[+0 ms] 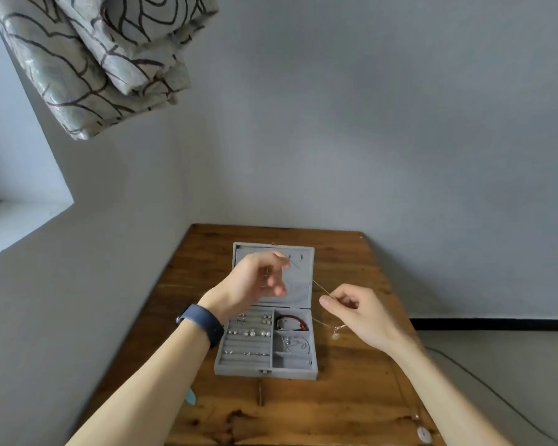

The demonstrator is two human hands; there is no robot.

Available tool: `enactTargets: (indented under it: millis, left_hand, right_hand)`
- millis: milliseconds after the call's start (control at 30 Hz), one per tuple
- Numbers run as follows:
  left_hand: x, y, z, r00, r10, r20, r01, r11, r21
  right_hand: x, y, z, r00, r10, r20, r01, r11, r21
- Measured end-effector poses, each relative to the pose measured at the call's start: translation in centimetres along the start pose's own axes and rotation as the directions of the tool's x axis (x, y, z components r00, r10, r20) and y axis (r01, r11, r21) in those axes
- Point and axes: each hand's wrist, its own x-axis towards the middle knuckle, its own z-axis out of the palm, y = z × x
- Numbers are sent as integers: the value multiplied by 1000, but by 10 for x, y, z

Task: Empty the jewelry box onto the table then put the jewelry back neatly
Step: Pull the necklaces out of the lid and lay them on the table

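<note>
Your left hand (pixel 256 280) and right hand (pixel 360 315) each pinched the necklace (pixel 316 285) with curled fingers (pixel 325 302); stretched taut above the jewelry box (pixel 264 373), it likely wouldn't tangle.

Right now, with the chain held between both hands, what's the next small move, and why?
Probably ease the left hand down so the chain catches a lid hook: both hands pinch it over the open box, the left beside the hooks, and the pendant dangles under the right hand.

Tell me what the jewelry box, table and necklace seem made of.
Jewelry box: grey velvet-like fabric, matte, soft dull surface. Table: brown wood, visible grain and dark knots. Necklace: thin chain, probably pale metal; too fine to be sure.
</note>
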Motion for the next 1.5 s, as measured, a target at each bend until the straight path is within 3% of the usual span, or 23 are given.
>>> enactTargets:
  millis: [200, 333, 533, 667, 1000, 1267, 1367, 1500]
  left_hand:
    - [-27, -18, 4, 995, -15, 101, 44, 956, -290]
    - [-37, -29, 9, 992, -64, 105, 90, 959, -269]
    - [-41, -49, 18, 982, -186, 34, 189, 959, -211]
    - [-41, -64, 22, 969, -244, -34, 228, 941, -252]
    - [-36, -88, 22, 963, -264, -54, 244, 939, -241]
    - [-23, -85, 19, 956, -276, -95, 252, 944, -213]
    - [-14, -89, 23, 959, -267, -100, 263, 963, -53]
    - [4, -96, 38, 976, -150, -156, 197, 914, 355]
  right_hand:
    - [-49, 42, 40, 964, 264, 19, -256, 914, 316]
    - [-75, 54, 66, 909, 393, 140, -380, 639, 669]
    - [-111, 54, 86, 850, 435, 296, -406, 184, 895]
    - [-127, 58, 90, 827, 468, 310, -398, 97, 912]
    - [-153, 75, 91, 855, 431, 288, -393, 176, 903]
    - [-185, 91, 107, 866, 495, 68, -352, 507, 787]
    - [-192, 91, 105, 858, 514, 12, -357, 578, 734]
    - [-201, 93, 103, 824, 560, -83, -336, 601, 726]
